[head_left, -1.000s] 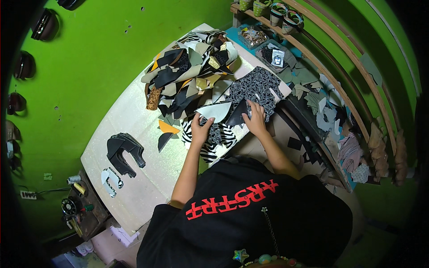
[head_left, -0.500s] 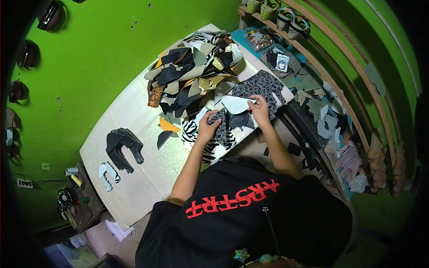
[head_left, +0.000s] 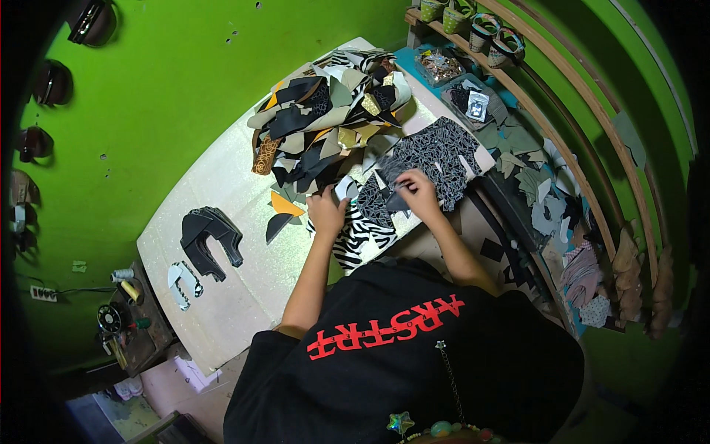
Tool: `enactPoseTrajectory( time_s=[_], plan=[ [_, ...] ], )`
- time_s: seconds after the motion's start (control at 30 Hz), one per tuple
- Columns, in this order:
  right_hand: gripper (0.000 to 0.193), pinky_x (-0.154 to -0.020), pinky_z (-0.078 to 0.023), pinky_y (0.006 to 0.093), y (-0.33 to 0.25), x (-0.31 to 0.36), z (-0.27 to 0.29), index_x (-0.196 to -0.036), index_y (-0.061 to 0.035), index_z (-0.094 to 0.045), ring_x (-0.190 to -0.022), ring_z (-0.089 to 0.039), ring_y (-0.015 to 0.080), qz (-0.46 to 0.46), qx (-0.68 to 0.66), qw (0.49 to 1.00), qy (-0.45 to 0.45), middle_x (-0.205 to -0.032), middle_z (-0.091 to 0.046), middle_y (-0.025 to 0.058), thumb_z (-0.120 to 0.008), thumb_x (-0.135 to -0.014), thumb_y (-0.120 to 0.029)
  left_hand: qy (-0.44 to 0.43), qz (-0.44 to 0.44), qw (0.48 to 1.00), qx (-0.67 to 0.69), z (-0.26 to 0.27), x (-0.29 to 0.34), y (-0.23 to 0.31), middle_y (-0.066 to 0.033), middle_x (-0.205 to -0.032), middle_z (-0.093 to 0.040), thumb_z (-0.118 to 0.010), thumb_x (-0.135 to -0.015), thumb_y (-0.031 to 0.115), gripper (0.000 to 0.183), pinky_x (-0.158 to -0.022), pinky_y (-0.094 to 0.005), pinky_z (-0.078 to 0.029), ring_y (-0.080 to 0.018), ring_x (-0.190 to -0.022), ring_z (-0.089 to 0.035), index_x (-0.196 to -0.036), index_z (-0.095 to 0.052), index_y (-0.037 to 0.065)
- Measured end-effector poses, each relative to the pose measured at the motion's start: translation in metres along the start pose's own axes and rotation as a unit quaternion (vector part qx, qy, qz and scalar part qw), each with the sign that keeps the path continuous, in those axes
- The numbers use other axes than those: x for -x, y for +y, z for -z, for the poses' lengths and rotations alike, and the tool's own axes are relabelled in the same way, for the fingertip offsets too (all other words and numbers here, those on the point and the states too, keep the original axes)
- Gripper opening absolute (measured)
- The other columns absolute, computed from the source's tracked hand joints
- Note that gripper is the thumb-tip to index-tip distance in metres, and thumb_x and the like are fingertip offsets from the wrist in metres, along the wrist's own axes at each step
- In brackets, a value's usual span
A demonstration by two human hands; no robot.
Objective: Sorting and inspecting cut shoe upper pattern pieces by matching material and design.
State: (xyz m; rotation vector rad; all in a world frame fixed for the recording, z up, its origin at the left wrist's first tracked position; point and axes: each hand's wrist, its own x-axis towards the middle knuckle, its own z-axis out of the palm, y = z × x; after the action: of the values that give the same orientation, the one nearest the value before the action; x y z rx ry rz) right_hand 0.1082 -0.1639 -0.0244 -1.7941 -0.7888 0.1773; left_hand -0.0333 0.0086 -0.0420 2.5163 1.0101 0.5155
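Observation:
My left hand [head_left: 326, 212] has its fingers bent at a small white cut piece [head_left: 345, 186], thumb against its near edge. A zebra-striped sheet [head_left: 362, 235] lies under and beside that hand. My right hand [head_left: 418, 194] pinches a grey patterned piece [head_left: 389, 169], smeared by motion. Below its fingers a dark half-round piece [head_left: 397, 202] lies on the table, partly covered. Just beyond is a larger black-and-grey patterned sheet [head_left: 441, 155]. To the left of my left hand lie an orange piece [head_left: 285, 204] and a black half-round piece [head_left: 279, 226].
A heap of mixed cut scraps [head_left: 325, 111] covers the far part of the pale table [head_left: 259, 274]. Black U-shaped pieces [head_left: 211, 240] are stacked at left. A sewing machine [head_left: 111, 320] stands past the table's left end; a wooden rack [head_left: 547, 103] and more scraps are at right.
The white half-round piece has left my right hand, which now holds the blurred grey piece. My left hand has moved left, off the patterned piece to the white one. The view has shifted slightly.

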Motion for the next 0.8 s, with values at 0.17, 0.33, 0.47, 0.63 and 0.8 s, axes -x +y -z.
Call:
enactPoseTrajectory(
  time_s=[0.17, 0.33, 0.47, 0.63, 0.8],
  plan=[
    [0.028, -0.08, -0.039, 0.0372, -0.004, 0.012, -0.009, -0.089, -0.0134, -0.062, -0.095, -0.048, 0.0254, 0.019, 0.124, 0.98, -0.155, -0.093, -0.055, 0.0044, -0.069, -0.064, -0.024, 0.007, -0.018, 1.0, -0.005, 0.01, -0.009, 0.005, -0.0128, -0.084, -0.057, -0.071, -0.065, 0.02, 0.025, -0.069, -0.043, -0.038, -0.0325, -0.084, -0.05, -0.082, -0.058, 0.008],
    [0.04, -0.083, -0.036, 0.0381, -0.013, 0.019, -0.015, -0.1, -0.0136, -0.059, -0.095, -0.043, 0.0272, 0.001, 0.197, 0.971, -0.138, -0.1, -0.048, 0.0077, -0.069, -0.064, -0.027, 0.0, -0.005, 1.0, 0.013, 0.016, -0.008, 0.001, -0.01, -0.071, -0.058, -0.068, -0.068, 0.02, 0.017, -0.067, -0.0419, -0.036, -0.0313, -0.077, -0.052, -0.077, -0.059, 0.009],
    [0.06, -0.083, -0.031, 0.0411, -0.026, 0.028, -0.025, -0.112, -0.0143, -0.051, -0.101, -0.038, 0.0272, 0.009, 0.255, 0.947, -0.197, -0.106, -0.042, 0.0083, -0.074, -0.058, -0.028, -0.003, 0.038, 0.999, 0.017, 0.015, -0.003, -0.012, -0.0108, -0.075, -0.058, -0.065, -0.07, 0.02, 0.018, -0.067, -0.0431, -0.037, -0.0308, -0.079, -0.052, -0.082, -0.06, 0.008],
    [0.073, -0.083, -0.03, 0.0406, -0.018, 0.036, -0.032, -0.12, -0.0145, -0.045, -0.103, -0.036, 0.0286, -0.007, 0.313, 0.934, -0.171, -0.109, -0.038, 0.0102, -0.075, -0.056, -0.031, 0.104, 0.024, 0.993, -0.053, 0.015, 0.003, 0.0, -0.0129, -0.091, -0.053, -0.062, -0.071, 0.017, 0.022, -0.072, -0.0425, -0.035, -0.0311, -0.09, -0.046, -0.092, -0.058, 0.008],
    [0.072, -0.084, -0.029, 0.0427, -0.026, 0.027, -0.006, -0.12, -0.0121, -0.043, -0.104, -0.035, 0.0292, -0.055, 0.309, 0.942, -0.121, -0.11, -0.038, 0.0111, -0.074, -0.06, -0.035, 0.021, -0.056, 0.998, 0.026, 0.017, 0.007, 0.03, -0.0089, -0.093, -0.048, -0.063, -0.069, 0.017, 0.022, -0.076, -0.0414, -0.033, -0.0292, -0.091, -0.042, -0.089, -0.059, 0.011]
  ],
)
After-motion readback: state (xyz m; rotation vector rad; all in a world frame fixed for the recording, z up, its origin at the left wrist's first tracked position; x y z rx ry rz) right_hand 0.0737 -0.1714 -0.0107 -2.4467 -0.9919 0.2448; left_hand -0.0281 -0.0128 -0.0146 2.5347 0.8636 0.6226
